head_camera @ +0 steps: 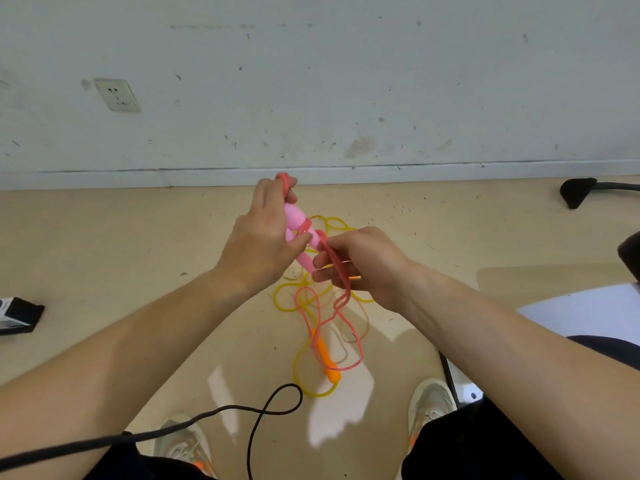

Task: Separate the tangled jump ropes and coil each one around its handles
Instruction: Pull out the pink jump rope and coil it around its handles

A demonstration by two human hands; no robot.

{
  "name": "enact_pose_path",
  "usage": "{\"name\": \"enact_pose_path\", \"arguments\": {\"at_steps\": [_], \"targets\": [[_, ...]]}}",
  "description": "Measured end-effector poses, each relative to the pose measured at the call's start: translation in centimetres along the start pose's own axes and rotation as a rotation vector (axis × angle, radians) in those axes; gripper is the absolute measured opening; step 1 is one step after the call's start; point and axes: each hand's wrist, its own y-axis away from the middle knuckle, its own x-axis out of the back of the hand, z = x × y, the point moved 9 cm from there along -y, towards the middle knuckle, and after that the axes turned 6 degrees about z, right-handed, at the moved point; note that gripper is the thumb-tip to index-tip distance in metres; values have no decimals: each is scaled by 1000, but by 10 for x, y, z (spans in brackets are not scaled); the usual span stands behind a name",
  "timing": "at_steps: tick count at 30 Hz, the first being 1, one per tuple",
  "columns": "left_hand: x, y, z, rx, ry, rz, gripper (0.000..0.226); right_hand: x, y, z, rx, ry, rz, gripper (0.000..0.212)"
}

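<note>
Left hand: the left hand [261,233] is gripping the pair of pink plastic jump-rope handles [298,223] side by side, fingers curled round their upper half, held up above the floor.
Right hand: the right hand [363,265] is pinching a doubled length of the thin pink-red cord [337,271], fingers curled round it, just beside the lower end of the handles.
Handle axis: the bundle is slanting from far and left, by the left fingertips, down toward the right hand.
Wraps: a few turns of cord are crossing the handles at the middle, and a loop is showing at the top end.
Slack: the loose cord is hanging below the right hand, its loops trailing over the rope below.
Key relation: the handles are lying up and left of the right hand's pinch, so each next turn likely needs to cross the long axis; the right hand is nearer the slack.
Other rope: the yellow plastic rope [276,299] with its orange handle [327,358] is lying in loose loops on the beige floor [138,254], under both hands.
Risk: the trailing pink loop may be dragging the yellow rope along.
</note>
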Motion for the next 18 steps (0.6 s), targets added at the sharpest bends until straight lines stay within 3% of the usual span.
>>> {"name": "enact_pose_path", "arguments": {"at_steps": [8, 13, 18], "targets": [[14, -2, -17, 248, 179, 275, 65, -26, 12, -12, 164, 2, -109, 23], [6, 3, -34, 426, 371, 352, 64, -25, 8, -18, 432, 268, 55, 24], [-11, 13, -43, 657, 530, 291, 69, -22, 10, -27, 611, 540, 182, 17]]}}
